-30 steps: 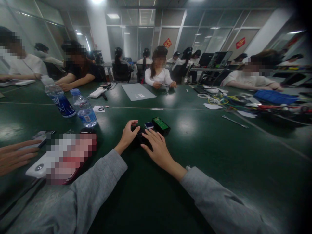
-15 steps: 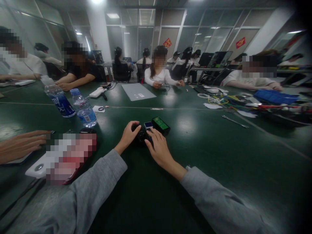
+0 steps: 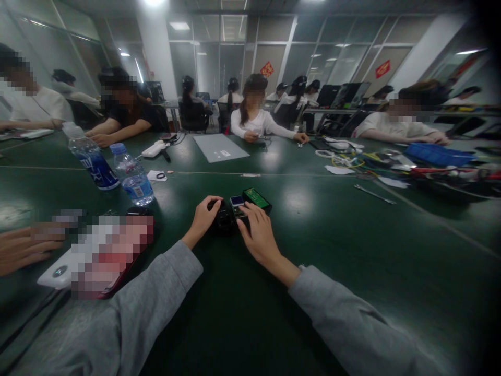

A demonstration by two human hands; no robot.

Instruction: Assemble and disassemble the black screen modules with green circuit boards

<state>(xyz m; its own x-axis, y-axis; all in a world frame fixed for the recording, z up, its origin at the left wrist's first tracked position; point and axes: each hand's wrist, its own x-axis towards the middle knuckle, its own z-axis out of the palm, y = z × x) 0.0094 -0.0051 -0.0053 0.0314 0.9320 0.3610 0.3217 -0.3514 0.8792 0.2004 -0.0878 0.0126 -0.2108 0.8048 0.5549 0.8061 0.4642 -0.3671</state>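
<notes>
Black casing (image 3: pixel 224 219), screened module (image 3: pixel 237 200) and green board (image 3: pixel 256 197) lie unjoined, left hand (image 3: pixel 203 218) gripping the casing, right hand (image 3: pixel 259 234) at the module, hold unclear.

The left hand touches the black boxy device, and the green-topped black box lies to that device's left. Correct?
Not quite: the left hand touches the black boxy device, but the head view shows the green-topped black box to its right.

Dim in here, ceiling lights (image 3: pixel 179 25) glowing at the far end, pale glare pooling on the green tabletop (image 3: pixel 299 201), right edge lost in black, detail soft!
</notes>
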